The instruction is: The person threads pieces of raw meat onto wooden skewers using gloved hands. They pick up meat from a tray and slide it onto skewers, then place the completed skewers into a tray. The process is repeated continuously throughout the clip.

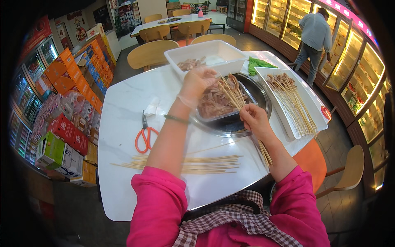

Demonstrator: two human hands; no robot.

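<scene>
My right hand (253,119) grips a bundle of bamboo skewers (232,98) near their middle. Some of their upper ends carry pieces of raw meat (233,81), and the bare ends run down past my wrist. Blurred by motion, my left hand (200,79) in a thin clear glove is beside the upper skewer tips; whether its fingers hold anything is hidden. Under both hands, a clear plastic tray (205,118) of raw meat strips (213,103) sits over the round black pot (262,102) set into the table.
A white bin (213,66) with meat stands behind. A white tray (276,106) of loaded skewers is at right, near a green cloth (259,64). Red-handled scissors (144,132), crumpled tissue (151,107) and loose skewers (213,163) lie on the table (120,123). A person (314,37) stands by the fridges.
</scene>
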